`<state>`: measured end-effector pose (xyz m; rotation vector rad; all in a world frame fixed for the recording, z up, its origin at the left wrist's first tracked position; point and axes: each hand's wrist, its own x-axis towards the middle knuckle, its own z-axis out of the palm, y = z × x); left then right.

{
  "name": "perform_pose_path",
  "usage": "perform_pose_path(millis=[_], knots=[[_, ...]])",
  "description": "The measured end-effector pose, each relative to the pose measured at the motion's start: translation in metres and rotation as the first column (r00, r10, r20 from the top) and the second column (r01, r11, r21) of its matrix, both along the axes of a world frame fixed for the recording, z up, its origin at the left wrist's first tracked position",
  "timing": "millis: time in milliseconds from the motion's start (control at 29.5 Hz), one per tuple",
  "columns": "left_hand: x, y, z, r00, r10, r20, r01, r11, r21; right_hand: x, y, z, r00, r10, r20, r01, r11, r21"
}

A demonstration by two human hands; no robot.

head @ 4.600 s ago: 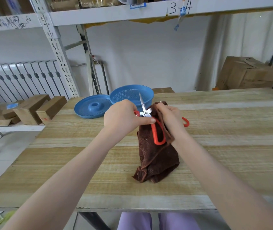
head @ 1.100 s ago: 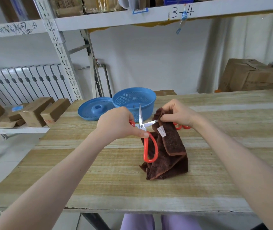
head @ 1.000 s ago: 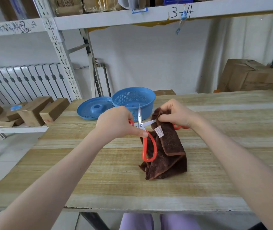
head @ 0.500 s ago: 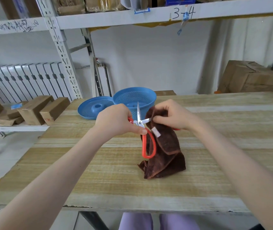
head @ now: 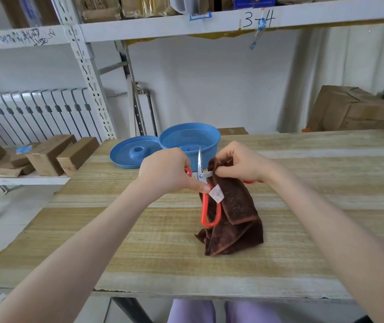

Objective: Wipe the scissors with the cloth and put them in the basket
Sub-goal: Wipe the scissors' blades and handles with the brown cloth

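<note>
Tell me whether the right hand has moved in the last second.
Yes. The right hand, pinching the cloth, has slid left along a blade of the scissors, toward the basket and the left hand.

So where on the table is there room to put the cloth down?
Bare wood on the table right of the cloth, to the edge. The near strip in front of the cloth, and left, this side of the blue lid. Crowded mid-back: left hand, right hand, scissors and basket bunch together.

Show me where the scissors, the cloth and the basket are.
scissors [head: 200, 175]: head view, on the pivot between the blades.
cloth [head: 237, 206]: head view, on the hanging front fold.
basket [head: 186, 137]: head view, on the inner mesh wall.
</note>
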<state>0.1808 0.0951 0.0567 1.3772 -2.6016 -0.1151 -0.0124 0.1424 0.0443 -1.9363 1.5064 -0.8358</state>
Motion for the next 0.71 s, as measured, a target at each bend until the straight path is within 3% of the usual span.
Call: perform_pose_path(millis=[170,713], knots=[[0.006,-0.002,-0.001,1.0,0.004,0.0,-0.004,1.0,0.017,-0.015,0.002,-0.002,0.995,-0.087,0.048,0.084,0.995,0.06],[-0.002,-0.003,0.004,1.0,-0.007,-0.011,0.007,1.0,-0.014,-0.004,0.006,0.005,0.997,-0.041,0.062,0.04,0.999,0.014]])
